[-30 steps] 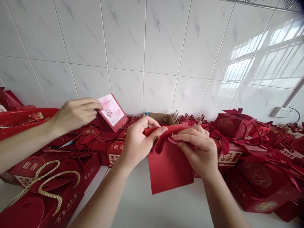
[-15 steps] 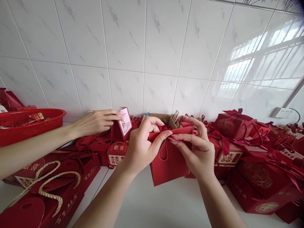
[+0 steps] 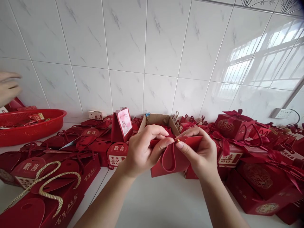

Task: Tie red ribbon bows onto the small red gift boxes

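Over the white table, a red gift box (image 3: 161, 169) with a ribbon loop (image 3: 169, 164) hanging down its front is held between my two hands. My left hand (image 3: 148, 152) pinches its upper edge, thumb beside the top of the loop. From the other side my right hand (image 3: 199, 148) grips the top edge, with the thumb against a small gold stud (image 3: 178, 140) at the loop's top. The box's far side and several of my fingertips are hidden. Behind my left hand stands a red box with a pink card (image 3: 125, 121) on its face.
A co-worker's hand (image 3: 9, 88) is at the left, above a red plastic basket (image 3: 30, 133) holding small packets. Red boxes with gold rope handles (image 3: 71, 190) lie front left; ribboned red boxes (image 3: 258, 186) stand at right. An open cardboard carton (image 3: 158, 118) is by the tiled wall.
The co-worker's hand has left the pink-card box and moved to the far left. My hands have tilted the gift box, and the gold stud now shows at the loop's top.
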{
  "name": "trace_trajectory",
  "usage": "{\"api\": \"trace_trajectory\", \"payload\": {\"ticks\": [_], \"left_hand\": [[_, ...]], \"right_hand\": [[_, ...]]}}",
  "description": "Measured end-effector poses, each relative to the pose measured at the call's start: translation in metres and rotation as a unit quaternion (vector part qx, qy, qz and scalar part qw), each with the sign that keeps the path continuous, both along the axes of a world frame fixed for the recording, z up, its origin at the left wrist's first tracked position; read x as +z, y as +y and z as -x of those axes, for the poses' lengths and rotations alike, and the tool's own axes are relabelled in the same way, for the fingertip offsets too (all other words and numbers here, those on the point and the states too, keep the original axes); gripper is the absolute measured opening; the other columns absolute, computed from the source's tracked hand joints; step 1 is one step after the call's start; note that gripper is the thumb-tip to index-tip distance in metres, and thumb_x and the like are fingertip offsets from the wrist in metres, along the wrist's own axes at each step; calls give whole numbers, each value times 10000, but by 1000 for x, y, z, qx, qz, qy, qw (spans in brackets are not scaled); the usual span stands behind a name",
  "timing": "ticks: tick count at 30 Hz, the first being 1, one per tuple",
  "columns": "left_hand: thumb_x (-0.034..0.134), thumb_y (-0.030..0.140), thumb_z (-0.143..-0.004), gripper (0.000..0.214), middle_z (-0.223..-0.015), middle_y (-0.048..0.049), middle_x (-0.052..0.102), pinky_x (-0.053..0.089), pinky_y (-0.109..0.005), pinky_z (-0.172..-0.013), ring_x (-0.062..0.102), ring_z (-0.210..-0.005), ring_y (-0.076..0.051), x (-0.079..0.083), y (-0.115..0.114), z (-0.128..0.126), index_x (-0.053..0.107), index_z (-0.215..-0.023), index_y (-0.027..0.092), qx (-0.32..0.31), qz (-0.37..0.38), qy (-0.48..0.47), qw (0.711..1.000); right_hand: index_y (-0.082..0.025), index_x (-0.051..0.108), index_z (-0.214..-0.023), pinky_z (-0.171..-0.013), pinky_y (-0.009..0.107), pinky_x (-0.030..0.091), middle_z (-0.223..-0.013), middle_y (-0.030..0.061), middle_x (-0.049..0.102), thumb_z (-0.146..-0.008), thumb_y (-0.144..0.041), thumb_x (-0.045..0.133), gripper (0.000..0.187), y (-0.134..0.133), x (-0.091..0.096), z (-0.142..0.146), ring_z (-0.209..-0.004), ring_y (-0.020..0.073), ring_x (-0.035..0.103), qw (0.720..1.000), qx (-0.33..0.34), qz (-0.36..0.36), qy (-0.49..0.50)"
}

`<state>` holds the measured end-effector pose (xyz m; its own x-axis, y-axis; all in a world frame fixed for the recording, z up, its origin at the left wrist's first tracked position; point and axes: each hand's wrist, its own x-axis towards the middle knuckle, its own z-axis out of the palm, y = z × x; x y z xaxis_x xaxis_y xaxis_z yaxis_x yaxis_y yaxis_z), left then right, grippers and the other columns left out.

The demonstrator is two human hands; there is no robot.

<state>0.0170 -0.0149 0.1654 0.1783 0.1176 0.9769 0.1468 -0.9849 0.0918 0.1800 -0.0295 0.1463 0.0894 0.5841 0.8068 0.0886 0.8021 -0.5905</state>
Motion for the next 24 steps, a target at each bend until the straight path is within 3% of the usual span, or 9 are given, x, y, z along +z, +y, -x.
{"api": "trace_trajectory", "payload": {"ticks": [4,7,11,14,18,21,24], "left_hand": [[462,97,-901,166,-879,-53,662,532,-250,-689,644,-803,-139,4,1,8,568,-1004,173,18,47,20,999],[491,57,-835,223,-926,-59,604,507,-345,-800,600,-908,-187,9,1,16,550,-1005,189,26,15,6,1000],[534,33,-691,330,-922,-54,505,465,-371,-773,521,-873,-198,14,-4,25,540,-983,186,63,-27,92,993],[499,40,-657,341,-869,-44,474,442,-356,-721,477,-792,-180,16,-12,27,578,-960,177,74,27,184,980],[482,108,-660,305,-672,-9,484,404,-343,-632,431,-643,-166,17,-17,24,618,-926,165,28,99,289,952],[542,140,-754,160,-625,4,513,410,-308,-605,442,-592,-141,17,-15,20,640,-877,172,7,122,279,953],[579,139,-836,92,-628,7,533,423,-262,-592,477,-607,-120,17,-13,17,662,-848,178,9,110,191,975]], "right_hand": [[-200,530,-723,-596,245,467,-687,-19,595,-695,-183,759,231,0,2,-1,-640,117,559,996,-70,-51,30],[-202,528,-722,-585,235,462,-683,-24,580,-693,-191,760,233,0,4,-2,-634,112,551,991,-106,-66,45],[-202,537,-715,-571,226,464,-686,-25,572,-687,-224,771,237,0,4,-4,-619,105,543,988,-127,-42,79],[-204,545,-732,-553,225,464,-706,-21,578,-677,-249,781,247,1,3,-6,-614,107,550,984,-130,-7,119],[-202,552,-740,-551,245,485,-720,-8,600,-660,-277,792,264,4,4,-8,-621,125,573,979,-141,17,149],[-199,550,-726,-530,240,481,-704,-7,603,-654,-284,795,269,5,5,-10,-606,125,572,976,-160,16,144],[-200,548,-729,-531,244,480,-705,-7,601,-657,-285,791,268,5,5,-10,-614,129,570,977,-171,7,130]]}}
